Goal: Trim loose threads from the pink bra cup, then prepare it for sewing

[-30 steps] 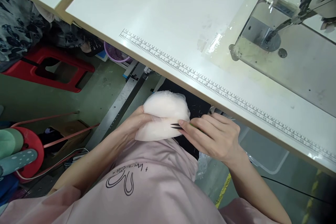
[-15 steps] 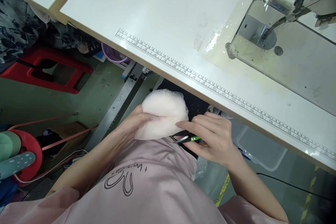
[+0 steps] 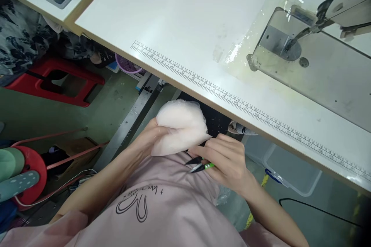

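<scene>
A rounded bundle of sheer, off-white fabric point(image 3: 182, 117) is held over my lap, just off the table's front edge. My left hand point(image 3: 151, 134) grips its left side, with the fingers partly tucked behind the folds. At the lower right of the bundle is my right hand point(image 3: 224, 156), its fingers curled around small thread snips point(image 3: 199, 166) with a green and black handle. The snips' two blades point left, spread apart, below the fabric. A pointed corner of the cloth reaches the fingers of my right hand; whether they pinch it I cannot tell.
A sewing machine point(image 3: 307, 31) stands at the right on the white table point(image 3: 179, 15), which has a printed ruler point(image 3: 191, 79) along its front edge. A red stool point(image 3: 58, 81), thread cones point(image 3: 17, 181) and a clear plastic bin point(image 3: 292, 170) are below. A co-worker's patterned clothing point(image 3: 26, 34) shows at left.
My right hand has shifted slightly left and turned, so both blades of the snips now show, pointing lower. The fabric bundle stays in my left hand. The view has tilted a little.
</scene>
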A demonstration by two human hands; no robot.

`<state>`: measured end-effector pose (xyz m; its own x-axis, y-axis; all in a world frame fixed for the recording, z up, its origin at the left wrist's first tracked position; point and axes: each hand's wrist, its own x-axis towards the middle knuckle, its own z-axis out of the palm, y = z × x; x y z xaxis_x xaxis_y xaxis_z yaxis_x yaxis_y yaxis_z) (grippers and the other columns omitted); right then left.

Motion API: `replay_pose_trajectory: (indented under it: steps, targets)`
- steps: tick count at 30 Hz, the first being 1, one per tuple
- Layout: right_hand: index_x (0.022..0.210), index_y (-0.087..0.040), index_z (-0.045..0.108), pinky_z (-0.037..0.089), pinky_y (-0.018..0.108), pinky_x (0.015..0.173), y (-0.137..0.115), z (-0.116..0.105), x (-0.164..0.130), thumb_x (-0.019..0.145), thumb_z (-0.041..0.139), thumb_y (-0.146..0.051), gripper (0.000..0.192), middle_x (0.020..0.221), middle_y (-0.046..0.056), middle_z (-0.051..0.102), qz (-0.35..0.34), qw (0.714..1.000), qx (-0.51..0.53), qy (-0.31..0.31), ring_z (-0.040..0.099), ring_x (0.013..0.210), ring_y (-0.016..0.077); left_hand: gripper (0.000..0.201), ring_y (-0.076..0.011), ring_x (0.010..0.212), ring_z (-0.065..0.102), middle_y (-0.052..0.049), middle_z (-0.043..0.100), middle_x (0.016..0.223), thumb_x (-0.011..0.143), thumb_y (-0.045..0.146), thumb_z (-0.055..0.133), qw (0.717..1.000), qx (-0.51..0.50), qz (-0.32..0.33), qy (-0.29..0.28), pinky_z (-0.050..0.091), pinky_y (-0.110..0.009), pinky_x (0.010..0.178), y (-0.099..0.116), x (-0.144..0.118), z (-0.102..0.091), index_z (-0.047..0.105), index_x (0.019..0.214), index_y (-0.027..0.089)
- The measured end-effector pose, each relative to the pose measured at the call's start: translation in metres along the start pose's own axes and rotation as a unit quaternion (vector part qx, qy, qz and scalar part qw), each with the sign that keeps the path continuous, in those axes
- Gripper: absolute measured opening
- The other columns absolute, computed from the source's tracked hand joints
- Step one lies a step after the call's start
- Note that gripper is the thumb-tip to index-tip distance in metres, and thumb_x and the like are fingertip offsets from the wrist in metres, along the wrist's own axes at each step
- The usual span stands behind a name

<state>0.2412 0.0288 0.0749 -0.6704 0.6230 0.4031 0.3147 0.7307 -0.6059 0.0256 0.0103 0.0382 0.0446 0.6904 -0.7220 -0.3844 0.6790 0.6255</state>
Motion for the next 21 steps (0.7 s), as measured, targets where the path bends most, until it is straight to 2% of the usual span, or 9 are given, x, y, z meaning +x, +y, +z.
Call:
replay_pose_trajectory:
  steps: [3, 5, 8, 10, 14, 18, 21]
  targets:
    - [0.088, -0.017, 0.064, 0.022, 0.030, 0.053, -0.001, -0.010, -0.003, 0.096, 0.043, -0.012, 0.023, 0.061, -0.002, 0.051, 0.007, 0.995, 0.039, -0.092, 0.039, 0.051, 0.0113, 0.059, -0.0293, 0.094, 0.067, -0.008, 0.073, 0.099, 0.058, 0.023, 0.080, 1.000, 0.000, 0.008, 0.007, 0.053, -0.028, 0.069, -0.001, 0.005, -0.004, 0.067, 0.115, 0.014]
    - [0.083, -0.017, 0.064, 0.022, 0.030, 0.053, -0.002, -0.015, -0.002, 0.095, 0.046, -0.013, 0.022, 0.060, -0.003, 0.051, 0.027, 0.993, 0.043, -0.106, 0.038, 0.050, 0.0111, 0.061, -0.0305, 0.095, 0.067, -0.009, 0.073, 0.100, 0.057, 0.024, 0.081, 1.000, 0.000, 0.018, 0.017, 0.053, -0.030, 0.070, -0.001, 0.006, -0.005, 0.067, 0.115, 0.013]
    - [0.091, -0.018, 0.066, 0.025, 0.030, 0.054, -0.002, -0.014, 0.003, 0.092, 0.052, -0.010, 0.016, 0.064, -0.002, 0.059, 0.066, 0.998, 0.019, -0.012, 0.044, 0.051, 0.0107, 0.056, -0.0299, 0.094, 0.067, -0.010, 0.073, 0.100, 0.059, 0.024, 0.080, 0.999, 0.002, 0.032, 0.028, 0.053, -0.031, 0.071, -0.001, 0.007, -0.004, 0.067, 0.113, 0.012]
    - [0.097, -0.018, 0.067, 0.031, 0.028, 0.056, -0.002, -0.009, 0.008, 0.089, 0.053, -0.007, 0.020, 0.072, -0.001, 0.066, 0.097, 0.994, 0.022, 0.033, 0.053, 0.057, 0.0115, 0.053, -0.0297, 0.094, 0.067, -0.010, 0.073, 0.099, 0.059, 0.023, 0.080, 0.999, 0.007, 0.038, 0.029, 0.054, -0.031, 0.072, 0.000, 0.005, -0.002, 0.068, 0.109, 0.012]
    - [0.101, -0.020, 0.067, 0.042, 0.027, 0.065, -0.001, 0.010, 0.017, 0.084, 0.056, -0.007, 0.025, 0.092, -0.001, 0.073, 0.157, 0.986, 0.039, 0.042, 0.066, 0.075, 0.0145, 0.052, -0.0318, 0.097, 0.067, -0.011, 0.073, 0.098, 0.052, 0.024, 0.084, 0.995, 0.025, 0.075, 0.054, 0.055, -0.031, 0.074, 0.000, 0.004, 0.005, 0.071, 0.101, 0.011]
    - [0.099, -0.021, 0.068, 0.039, 0.029, 0.060, 0.000, 0.028, 0.021, 0.085, 0.060, -0.012, 0.019, 0.089, -0.003, 0.074, 0.173, 0.982, -0.030, 0.064, 0.064, 0.065, 0.0144, 0.054, -0.0323, 0.100, 0.067, -0.012, 0.073, 0.102, 0.052, 0.029, 0.088, 0.994, 0.018, 0.095, 0.052, 0.056, -0.031, 0.077, 0.001, 0.003, 0.009, 0.072, 0.100, 0.011]
    - [0.093, -0.021, 0.068, 0.037, 0.029, 0.058, 0.000, 0.034, 0.023, 0.085, 0.058, -0.009, 0.017, 0.086, -0.004, 0.073, 0.175, 0.981, -0.030, 0.076, 0.063, 0.064, 0.0130, 0.054, -0.0314, 0.097, 0.068, -0.012, 0.073, 0.101, 0.052, 0.031, 0.090, 0.995, 0.015, 0.088, 0.048, 0.057, -0.030, 0.074, 0.002, 0.003, 0.009, 0.072, 0.099, 0.011]
